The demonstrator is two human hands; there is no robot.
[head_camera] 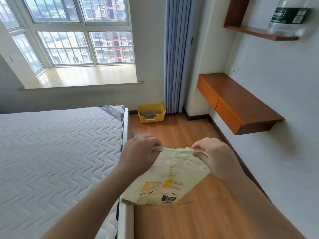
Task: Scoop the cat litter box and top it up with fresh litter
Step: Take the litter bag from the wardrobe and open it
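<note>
A cream litter bag with yellow print hangs in front of me above the wooden floor. My left hand pinches the left end of its top edge. My right hand pinches the right end, and the top edge is stretched tight between them. A yellow litter box with grey litter inside sits on the floor in the far corner, beside the blue curtain. No scoop is in view.
A bare quilted mattress fills the left. A wooden wall desk juts out at the right, with a shelf and a large water bottle above it. A strip of wooden floor runs to the box.
</note>
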